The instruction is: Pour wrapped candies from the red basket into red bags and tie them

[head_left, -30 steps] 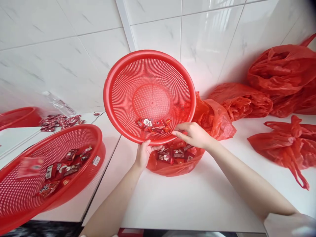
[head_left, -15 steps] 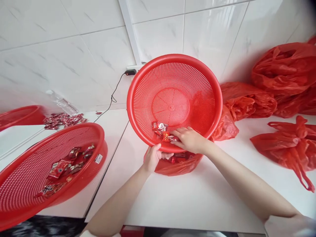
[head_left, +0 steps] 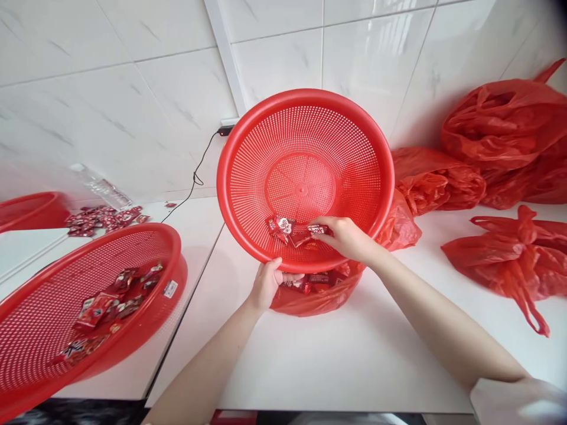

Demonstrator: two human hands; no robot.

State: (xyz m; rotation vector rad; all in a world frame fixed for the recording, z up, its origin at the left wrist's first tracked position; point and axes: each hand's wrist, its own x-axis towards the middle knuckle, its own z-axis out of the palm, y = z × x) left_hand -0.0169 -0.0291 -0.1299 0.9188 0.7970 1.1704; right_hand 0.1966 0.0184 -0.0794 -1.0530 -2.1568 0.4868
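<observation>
Left hand (head_left: 266, 286) gripping near rim of tilted basket (head_left: 305, 99), held above open bag (head_left: 316, 304), between counter's (head_left: 354, 366) front and back edges. Right hand (head_left: 349, 237) inside basket, pinching packet (head_left: 317, 229). More bags (head_left: 443, 180) along counter's back edge.

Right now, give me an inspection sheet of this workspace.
Surface: white tabletop, dark seam at left.
Things in use: red basket tilted toward the camera; wrapped packets inside; open red bag under its near rim, also holding packets.
Clutter: second basket with packets, heap of small packets beside a clear bottle, red bags at right.
Hands: left hand grips the near rim; right hand pinches a packet.
Cables: black cable from a plug at the wall.
Surroundings: white tiled wall.
</observation>
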